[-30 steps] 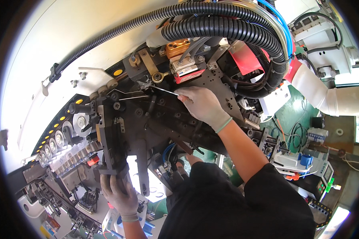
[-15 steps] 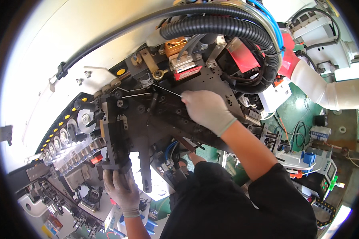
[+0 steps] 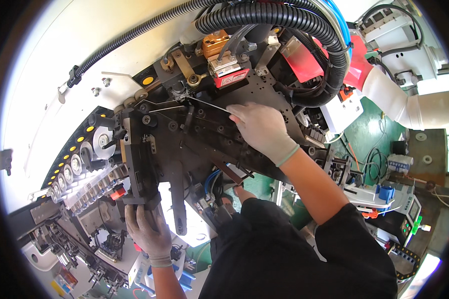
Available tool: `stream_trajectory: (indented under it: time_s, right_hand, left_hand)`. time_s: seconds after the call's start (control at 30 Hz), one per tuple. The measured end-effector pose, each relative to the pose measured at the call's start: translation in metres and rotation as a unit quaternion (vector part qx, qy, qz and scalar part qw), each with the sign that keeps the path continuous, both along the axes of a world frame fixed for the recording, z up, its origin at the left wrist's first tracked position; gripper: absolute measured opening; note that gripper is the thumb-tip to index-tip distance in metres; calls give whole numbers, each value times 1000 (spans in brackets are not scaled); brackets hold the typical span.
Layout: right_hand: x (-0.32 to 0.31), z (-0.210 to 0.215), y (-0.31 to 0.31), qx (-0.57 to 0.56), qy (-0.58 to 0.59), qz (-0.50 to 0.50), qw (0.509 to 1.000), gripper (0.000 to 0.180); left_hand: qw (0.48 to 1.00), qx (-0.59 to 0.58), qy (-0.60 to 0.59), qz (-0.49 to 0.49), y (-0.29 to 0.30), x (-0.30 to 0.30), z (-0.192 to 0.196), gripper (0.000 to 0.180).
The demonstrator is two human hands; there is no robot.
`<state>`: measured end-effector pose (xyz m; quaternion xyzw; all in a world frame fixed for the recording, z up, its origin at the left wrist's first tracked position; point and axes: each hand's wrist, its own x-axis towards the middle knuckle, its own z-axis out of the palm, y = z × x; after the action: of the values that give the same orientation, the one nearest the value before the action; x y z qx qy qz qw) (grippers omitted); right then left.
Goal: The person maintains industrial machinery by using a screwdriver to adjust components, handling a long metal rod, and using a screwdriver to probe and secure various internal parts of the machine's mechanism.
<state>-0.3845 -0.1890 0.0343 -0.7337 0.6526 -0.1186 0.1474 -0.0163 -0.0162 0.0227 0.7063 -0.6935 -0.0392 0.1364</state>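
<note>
My right hand [image 3: 265, 130], in a pale glove, is closed around the near end of a thin metal rod [image 3: 209, 104]. From my fingers the rod runs up and left to a small metal fitting [image 3: 178, 93] on the machine. My left hand [image 3: 150, 233], gloved too, grips the lower end of an upright black machine block [image 3: 140, 172]; its fingertips are partly hidden there. Between my hands spreads a dark metal plate [image 3: 170, 164] with bolts and holes. Beyond the rod sit a gold-coloured block [image 3: 215, 44] and a red-labelled metal block [image 3: 230, 78].
A thick black corrugated hose [image 3: 274, 17] arches over the far side. Silver rollers [image 3: 103, 140] line the left. White ducting [image 3: 391, 97] with a red cover stands at the right, above a green floor [image 3: 369, 129] with loose cables.
The view has shifted slightly, so the machine sits a little higher in the picture. Both hands keep their holds; the rod still reaches the same fitting.
</note>
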Motion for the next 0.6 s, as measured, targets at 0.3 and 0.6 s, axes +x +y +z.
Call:
stream_trajectory:
  time_s: [0.3,0.6]
  right_hand:
    - [2,-7,-26,95,-8,21,995,21]
    - [-40,-52,-43,75,-189,110,973,26]
  left_hand:
    - [1000,1,5,-3,0,0,0,65]
    - [1000,5,-3,-3,1,0,-2,65]
